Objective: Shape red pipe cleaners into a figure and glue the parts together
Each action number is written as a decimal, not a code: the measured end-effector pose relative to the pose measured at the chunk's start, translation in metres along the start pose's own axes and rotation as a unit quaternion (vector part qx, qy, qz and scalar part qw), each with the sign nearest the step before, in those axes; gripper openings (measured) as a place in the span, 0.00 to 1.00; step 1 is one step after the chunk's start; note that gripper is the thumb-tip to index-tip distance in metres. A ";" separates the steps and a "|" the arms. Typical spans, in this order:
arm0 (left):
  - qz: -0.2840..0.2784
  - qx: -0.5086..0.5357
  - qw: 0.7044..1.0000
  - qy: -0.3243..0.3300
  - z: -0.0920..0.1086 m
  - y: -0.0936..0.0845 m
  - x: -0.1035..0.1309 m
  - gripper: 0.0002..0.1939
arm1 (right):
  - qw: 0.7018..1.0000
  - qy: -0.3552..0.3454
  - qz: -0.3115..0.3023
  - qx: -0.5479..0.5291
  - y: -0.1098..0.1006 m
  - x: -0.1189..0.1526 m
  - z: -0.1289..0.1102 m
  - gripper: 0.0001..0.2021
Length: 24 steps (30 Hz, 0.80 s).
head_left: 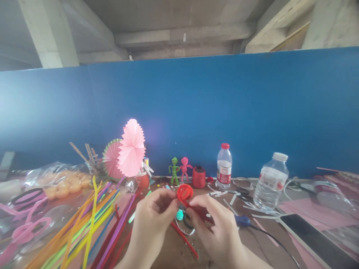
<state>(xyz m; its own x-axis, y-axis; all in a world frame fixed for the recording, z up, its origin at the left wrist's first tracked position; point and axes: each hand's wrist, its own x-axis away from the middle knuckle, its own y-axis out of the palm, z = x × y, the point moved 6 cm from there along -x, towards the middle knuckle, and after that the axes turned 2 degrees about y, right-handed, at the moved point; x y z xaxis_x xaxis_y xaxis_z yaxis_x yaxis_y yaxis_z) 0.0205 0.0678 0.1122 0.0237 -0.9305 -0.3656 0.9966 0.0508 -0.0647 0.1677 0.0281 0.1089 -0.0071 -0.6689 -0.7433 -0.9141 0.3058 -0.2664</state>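
1. We've got a red coil (pixel 185 191) up between both hands, above the middle of the surface (pixel 165 256)
2. Our left hand (pixel 153 216) pinches the coil's edge with thumb and forefinger; our right hand (pixel 215 219) seems to pinch it from the other side, though its grip is partly hidden
3. The loops look rounded already, so we'd call it partway; can't tell how much is left
4. The green figure (pixel 174 171) and pink figure (pixel 184 170) stand at the back, apparently finished
5. One red strip (pixel 190 248) lies below our hands, uncoiled
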 end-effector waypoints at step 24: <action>-0.050 0.318 0.923 -0.208 -0.018 0.024 0.012 0.07 | 0.978 0.181 -0.037 -0.094 0.000 -0.013 0.040 0.03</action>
<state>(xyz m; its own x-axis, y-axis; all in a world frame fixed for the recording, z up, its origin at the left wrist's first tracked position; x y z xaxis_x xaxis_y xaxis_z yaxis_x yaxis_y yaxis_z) 0.0433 0.0649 0.0893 -0.1750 -0.9845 0.0097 0.8365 -0.1435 0.5288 0.1839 0.0636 0.0943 -0.0500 -0.8907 -0.4519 -0.9758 0.1401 -0.1680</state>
